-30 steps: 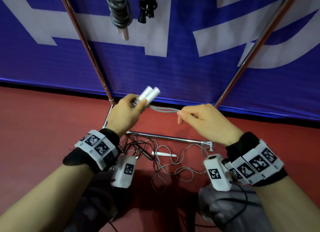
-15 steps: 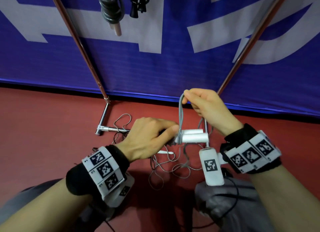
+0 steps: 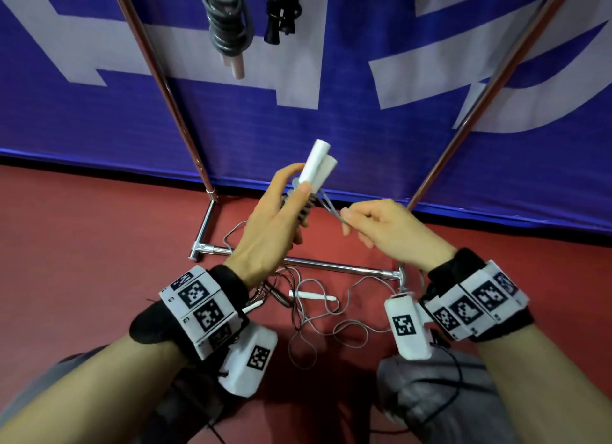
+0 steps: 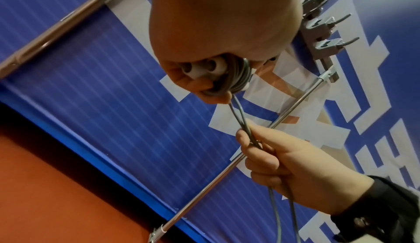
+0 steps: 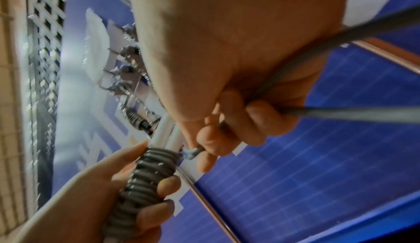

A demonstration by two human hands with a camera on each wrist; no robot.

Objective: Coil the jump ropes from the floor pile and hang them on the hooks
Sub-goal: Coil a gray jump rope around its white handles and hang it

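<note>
From the head view, the left hand (image 3: 275, 225) grips two white handles (image 3: 318, 163) wound with grey rope, while the right hand (image 3: 387, 231) pinches the rope's loose loop (image 3: 331, 208) beside it; below, tangled ropes (image 3: 318, 314) lie on the red floor (image 3: 82, 245) around the rack's chrome base bar (image 3: 331, 264). A coiled grey rope (image 3: 225, 23) and a black one (image 3: 281, 9) hang above. At the left wrist, empty hooks (image 4: 327, 45) show behind the thumb. At the right wrist, grey coils (image 5: 147, 171) fill the left fist.

White handles (image 3: 317, 165), grey rope (image 5: 145, 171); red floor (image 3: 82, 238); blue-white banner (image 3: 331, 46).
</note>
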